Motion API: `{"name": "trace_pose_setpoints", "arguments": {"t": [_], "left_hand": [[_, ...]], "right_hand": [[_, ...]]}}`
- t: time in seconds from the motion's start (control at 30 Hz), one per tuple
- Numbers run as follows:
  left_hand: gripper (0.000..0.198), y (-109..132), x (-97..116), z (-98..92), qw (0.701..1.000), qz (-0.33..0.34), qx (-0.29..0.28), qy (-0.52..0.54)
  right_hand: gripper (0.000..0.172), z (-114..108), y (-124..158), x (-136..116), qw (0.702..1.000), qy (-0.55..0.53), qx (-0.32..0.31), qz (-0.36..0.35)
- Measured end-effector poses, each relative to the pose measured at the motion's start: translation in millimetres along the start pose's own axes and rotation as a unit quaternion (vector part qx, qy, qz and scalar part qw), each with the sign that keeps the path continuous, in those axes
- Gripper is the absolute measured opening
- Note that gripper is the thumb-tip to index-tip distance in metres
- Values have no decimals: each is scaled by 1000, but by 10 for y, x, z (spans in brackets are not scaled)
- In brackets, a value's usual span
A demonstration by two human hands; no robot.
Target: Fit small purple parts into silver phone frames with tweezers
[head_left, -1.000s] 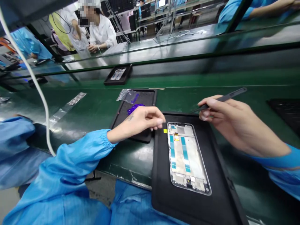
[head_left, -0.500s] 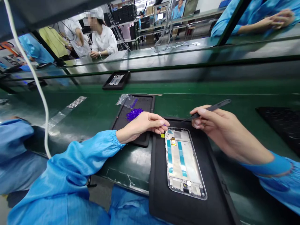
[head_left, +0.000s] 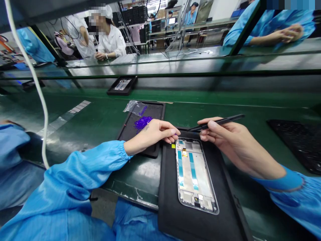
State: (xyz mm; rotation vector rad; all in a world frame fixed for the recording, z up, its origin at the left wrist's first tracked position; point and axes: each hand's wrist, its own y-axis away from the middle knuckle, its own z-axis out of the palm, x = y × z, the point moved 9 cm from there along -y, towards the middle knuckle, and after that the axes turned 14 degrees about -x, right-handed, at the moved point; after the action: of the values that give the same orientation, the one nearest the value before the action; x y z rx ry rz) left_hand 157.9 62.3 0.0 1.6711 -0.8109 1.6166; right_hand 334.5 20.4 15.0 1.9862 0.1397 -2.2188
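A phone frame [head_left: 194,175] with blue strips lies in a black tray [head_left: 173,207] in front of me. My left hand [head_left: 155,134] hovers at the frame's top left corner, fingers pinched together on something too small to make out. My right hand [head_left: 223,135] is closed on black tweezers [head_left: 218,122], whose tips point left just above the frame's top edge. A small yellow tag [head_left: 173,146] sits on the tray beside the frame's corner.
A second black tray [head_left: 130,129] to the left holds a pile of small purple parts [head_left: 142,122] and a clear bag [head_left: 135,107]. Another tray with a frame [head_left: 122,85] lies farther back on the green belt [head_left: 95,117]. A white cable [head_left: 37,83] hangs at left. People work behind the glass.
My view has tilted a little. My left hand moved slightly right to the frame's corner, and my right hand came lower and left, the tweezers now lying flatter.
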Motion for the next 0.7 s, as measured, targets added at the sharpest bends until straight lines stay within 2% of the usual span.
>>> {"name": "trace_pose_setpoints", "arguments": {"t": [0.7], "left_hand": [[14,14,66,10,999,15,18,-30]], "right_hand": [[29,49,20,-23,1000,14,-11,-5]]}}
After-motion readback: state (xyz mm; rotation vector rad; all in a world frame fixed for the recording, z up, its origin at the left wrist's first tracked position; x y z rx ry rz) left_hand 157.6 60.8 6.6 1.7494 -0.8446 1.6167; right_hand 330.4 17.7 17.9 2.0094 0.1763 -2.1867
